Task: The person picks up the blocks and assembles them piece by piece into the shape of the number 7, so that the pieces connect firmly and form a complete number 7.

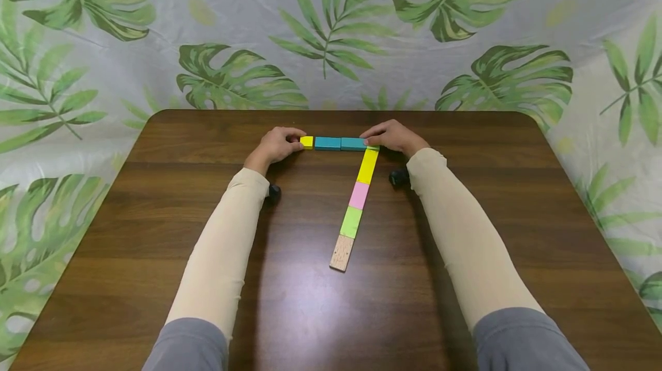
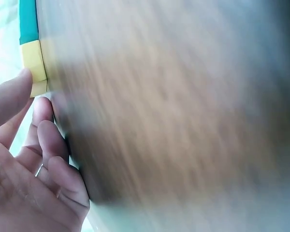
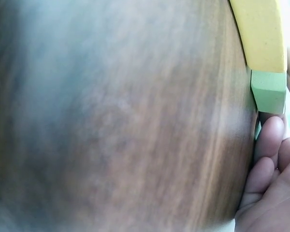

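Observation:
At the far side of the table, my left hand pinches a small yellow block between thumb and fingers. In the left wrist view the thumb presses on that yellow block. Beside it, two teal blocks lie end to end, with a narrow gap before the yellow one. My right hand holds a small green block at the row's right end, thumb over it. The right wrist view shows this green block against a longer yellow block, with curled fingers below.
From the green corner a slanting line runs nearer: the longer yellow block, a pink block, a lime block and a plain wooden block. All lie on a brown wooden table. A leaf-patterned cloth hangs behind.

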Demonstrator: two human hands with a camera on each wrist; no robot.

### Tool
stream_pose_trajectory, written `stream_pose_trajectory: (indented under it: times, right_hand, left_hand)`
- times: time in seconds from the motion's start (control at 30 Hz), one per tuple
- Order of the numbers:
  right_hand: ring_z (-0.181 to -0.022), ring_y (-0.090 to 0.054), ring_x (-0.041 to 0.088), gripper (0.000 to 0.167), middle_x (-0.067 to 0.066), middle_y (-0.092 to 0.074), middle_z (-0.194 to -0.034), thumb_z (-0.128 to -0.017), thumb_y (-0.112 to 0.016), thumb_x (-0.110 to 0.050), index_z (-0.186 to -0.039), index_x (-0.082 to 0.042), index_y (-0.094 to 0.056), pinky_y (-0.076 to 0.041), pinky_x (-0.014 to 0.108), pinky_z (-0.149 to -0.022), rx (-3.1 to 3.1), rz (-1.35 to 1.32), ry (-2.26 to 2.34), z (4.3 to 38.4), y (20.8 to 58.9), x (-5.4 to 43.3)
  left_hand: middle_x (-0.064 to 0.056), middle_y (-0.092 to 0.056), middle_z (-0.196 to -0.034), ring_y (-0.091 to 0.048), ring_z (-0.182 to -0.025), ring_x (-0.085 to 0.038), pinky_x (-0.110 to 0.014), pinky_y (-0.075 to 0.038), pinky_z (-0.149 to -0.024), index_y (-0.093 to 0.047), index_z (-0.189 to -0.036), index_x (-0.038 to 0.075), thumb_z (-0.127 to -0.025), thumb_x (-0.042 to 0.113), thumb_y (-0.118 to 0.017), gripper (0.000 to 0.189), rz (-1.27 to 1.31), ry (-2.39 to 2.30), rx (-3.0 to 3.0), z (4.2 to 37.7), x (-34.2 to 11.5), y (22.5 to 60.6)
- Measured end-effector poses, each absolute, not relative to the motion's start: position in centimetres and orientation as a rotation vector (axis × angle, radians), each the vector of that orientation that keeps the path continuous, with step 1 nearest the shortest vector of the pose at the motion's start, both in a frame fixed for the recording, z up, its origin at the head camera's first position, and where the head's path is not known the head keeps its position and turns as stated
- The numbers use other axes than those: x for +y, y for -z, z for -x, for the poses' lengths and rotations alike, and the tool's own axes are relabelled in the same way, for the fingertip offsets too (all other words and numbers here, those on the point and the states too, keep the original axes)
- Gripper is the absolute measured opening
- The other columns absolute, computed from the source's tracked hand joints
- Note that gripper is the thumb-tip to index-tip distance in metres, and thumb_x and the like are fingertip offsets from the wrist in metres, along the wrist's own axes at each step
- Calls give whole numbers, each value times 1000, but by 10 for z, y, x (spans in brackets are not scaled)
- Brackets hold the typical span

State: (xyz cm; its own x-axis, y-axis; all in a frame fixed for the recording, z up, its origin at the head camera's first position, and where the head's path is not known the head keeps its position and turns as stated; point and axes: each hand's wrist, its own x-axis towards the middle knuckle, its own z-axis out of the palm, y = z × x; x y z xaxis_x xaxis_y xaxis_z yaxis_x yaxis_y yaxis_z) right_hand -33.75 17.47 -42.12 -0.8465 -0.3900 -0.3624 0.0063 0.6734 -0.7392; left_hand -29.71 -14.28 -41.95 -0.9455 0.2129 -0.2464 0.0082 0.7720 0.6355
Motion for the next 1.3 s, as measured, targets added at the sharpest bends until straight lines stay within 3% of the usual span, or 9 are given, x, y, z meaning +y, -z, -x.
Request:
stream_pose_trajectory:
  times: [1.3]
  right_hand:
    - [-144,-38,33,36,14,-47,-153,-100,-60,-25,-133,-11,-64,-33,51,-118,2382,307,1046,338,421,175]
  left_hand:
    - [-9,-59,-117,-48,-95,-24,-32,-38,-81,-57,-140,20,-100,25,-58,41,-170,-973,2646,299,-138,424]
